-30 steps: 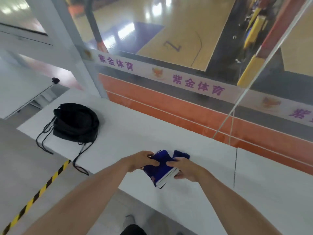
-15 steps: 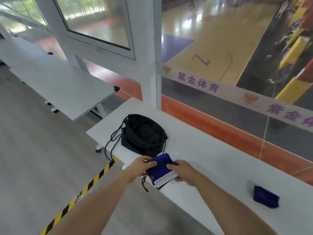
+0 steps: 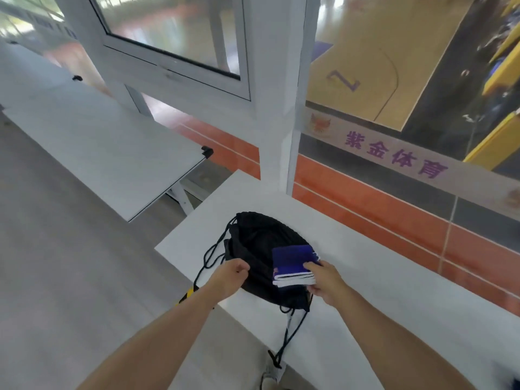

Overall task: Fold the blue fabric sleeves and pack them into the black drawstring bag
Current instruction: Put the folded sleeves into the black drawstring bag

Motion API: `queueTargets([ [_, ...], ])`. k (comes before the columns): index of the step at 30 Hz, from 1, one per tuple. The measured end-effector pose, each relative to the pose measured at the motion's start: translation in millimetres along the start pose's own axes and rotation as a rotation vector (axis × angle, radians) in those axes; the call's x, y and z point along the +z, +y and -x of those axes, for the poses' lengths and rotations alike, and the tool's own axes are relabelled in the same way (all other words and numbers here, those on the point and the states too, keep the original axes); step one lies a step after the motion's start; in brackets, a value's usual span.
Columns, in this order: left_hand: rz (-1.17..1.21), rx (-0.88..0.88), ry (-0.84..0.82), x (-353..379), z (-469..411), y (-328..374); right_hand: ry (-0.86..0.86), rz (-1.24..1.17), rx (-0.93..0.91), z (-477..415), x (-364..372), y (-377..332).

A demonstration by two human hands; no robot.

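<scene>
A black drawstring bag [image 3: 261, 243] lies on the left end of the white table [image 3: 380, 291], its cords trailing off the front edge. My left hand [image 3: 229, 277] pinches the bag's near left edge. My right hand [image 3: 326, 280] grips a folded stack of blue fabric sleeves [image 3: 294, 263] with white edges, held just above the bag's right side. At the bottom right corner of the view a sliver of dark blue [image 3: 516, 384] shows; what it is I cannot tell.
A second white table [image 3: 98, 147] stands to the left, separated by a gap. A white window post [image 3: 277, 108] and an orange-banded glass wall [image 3: 394, 209] run behind the table. Yellow-black floor tape [image 3: 187, 295] shows below my left wrist.
My view and both hands swung left to the bag. My left hand let go of the folded sleeves and took the bag's edge; my right hand carried the sleeves over the bag.
</scene>
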State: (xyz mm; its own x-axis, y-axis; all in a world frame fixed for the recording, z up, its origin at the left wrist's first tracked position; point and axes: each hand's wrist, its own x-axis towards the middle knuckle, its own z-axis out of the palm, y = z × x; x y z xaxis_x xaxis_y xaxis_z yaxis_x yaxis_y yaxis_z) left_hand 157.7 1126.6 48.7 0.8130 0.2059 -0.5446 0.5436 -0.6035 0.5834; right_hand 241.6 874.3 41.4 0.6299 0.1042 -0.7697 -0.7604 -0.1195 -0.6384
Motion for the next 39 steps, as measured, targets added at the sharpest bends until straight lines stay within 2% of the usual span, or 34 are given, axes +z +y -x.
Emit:
queueTargets([
  [3, -0.083, -0.006, 0.007, -22, -28, 1, 0.036, -0.191, 0.047, -23, 28, -14],
  [6, -0.294, 0.126, 0.070, -41, -59, -5, 0.054, -0.297, 0.057, -47, 58, -24],
  [9, -0.405, 0.222, 0.104, -46, -90, -15, 0.028, -0.446, 0.089, -66, 85, -28],
  [11, -0.554, 0.291, 0.040, -46, -112, -22, -0.022, -0.586, 0.079, -82, 96, -33],
  [13, -0.681, 0.304, -0.094, -44, -129, -30, -0.047, -0.690, 0.077, -92, 104, -41],
  [15, -0.741, 0.340, -0.154, -42, -139, -42, -0.021, -0.698, 0.083, -98, 111, -44],
  [17, -0.739, 0.454, -0.083, -44, -148, -52, 0.098, -0.505, 0.127, -103, 120, -40],
  [20, -0.640, 0.593, 0.013, -51, -161, -65, 0.245, 0.047, 0.165, -106, 131, -21],
  [22, -0.548, 0.579, 0.043, -57, -166, -67, 0.216, 0.349, 0.171, -107, 135, -10],
  [25, -0.533, 0.577, 0.037, -61, -182, -65, 0.160, 0.612, 0.200, -109, 138, -9],
  [27, -0.606, 0.682, 0.004, -60, -191, -60, 0.158, 0.823, 0.215, -109, 141, -11],
  [29, -0.676, 0.845, -0.014, -55, -195, -50, 0.240, 1.031, 0.174, -105, 143, -15],
  [32, -0.753, 1.014, -0.095, -43, -194, -33, 0.459, 1.330, -0.099, -95, 136, -9],
  [34, -0.878, 1.062, -0.216, -32, -196, -24, 0.524, 1.436, -0.234, -88, 125, 2],
  [39, -1.130, 1.124, -0.504, -8, -209, 0, 0.233, 1.466, -0.029, -83, 93, 37],
])
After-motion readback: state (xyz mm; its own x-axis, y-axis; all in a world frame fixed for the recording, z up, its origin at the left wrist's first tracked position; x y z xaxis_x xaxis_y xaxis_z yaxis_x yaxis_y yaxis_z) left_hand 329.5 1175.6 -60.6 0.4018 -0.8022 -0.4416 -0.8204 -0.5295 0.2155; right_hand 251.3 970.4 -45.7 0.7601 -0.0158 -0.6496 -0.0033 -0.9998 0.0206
